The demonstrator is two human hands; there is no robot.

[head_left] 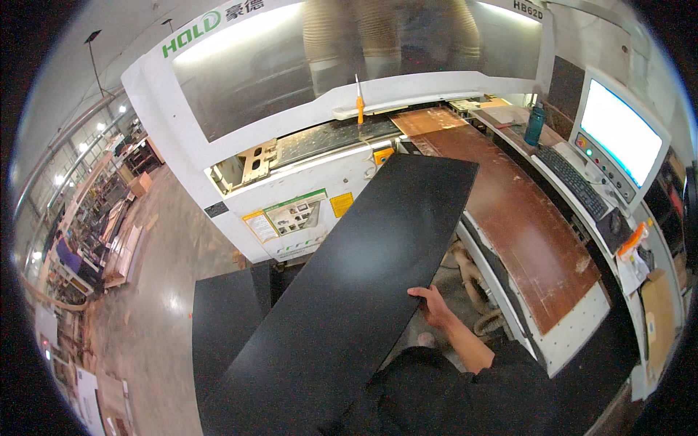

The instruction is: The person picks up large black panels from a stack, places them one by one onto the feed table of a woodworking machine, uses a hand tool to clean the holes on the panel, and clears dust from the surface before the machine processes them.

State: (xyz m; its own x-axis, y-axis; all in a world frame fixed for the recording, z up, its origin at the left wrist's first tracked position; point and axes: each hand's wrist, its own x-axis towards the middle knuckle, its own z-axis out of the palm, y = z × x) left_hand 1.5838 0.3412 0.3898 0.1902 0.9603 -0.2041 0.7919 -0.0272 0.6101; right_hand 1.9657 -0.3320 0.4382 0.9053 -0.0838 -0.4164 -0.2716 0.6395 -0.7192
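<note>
A long black panel [349, 269] slants across the middle of the view, its far end close to the front of a big white machine [240, 218]. My right hand [434, 307] grips the panel's right edge, with the thumb over the top face and the other fingers mostly hidden beneath. I cannot see my left hand. To the left and lower down, partly covered by the held panel, lie more dark panels [229, 309]. Beyond the panel's far right corner, a worn brown board [509, 211] stretches along the machine's table.
An orange-handled tool [360, 109] stands at the machine's hood. On the right are a lit monitor [622, 134], a keyboard [571, 180] and a teal bottle [534, 125]. A ribbed hose [471, 280] runs below the table. Concrete floor [163, 291] extends along the left.
</note>
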